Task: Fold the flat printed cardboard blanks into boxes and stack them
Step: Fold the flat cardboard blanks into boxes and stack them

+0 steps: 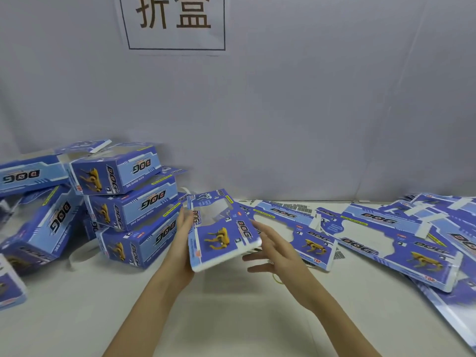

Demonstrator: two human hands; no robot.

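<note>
Head camera looks forward and down, close over the table [231,318].

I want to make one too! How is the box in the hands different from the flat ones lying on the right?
The held box is lifted off the table, between the left hand and right hand; the flat blanks lie on the table, touched by neither hand. The held box is partly folded up with sides; the flat blanks are spread open. The held box is one piece; the flat blanks overlap in a heap. Both are blue with a yellow dog and "DOG".
</note>
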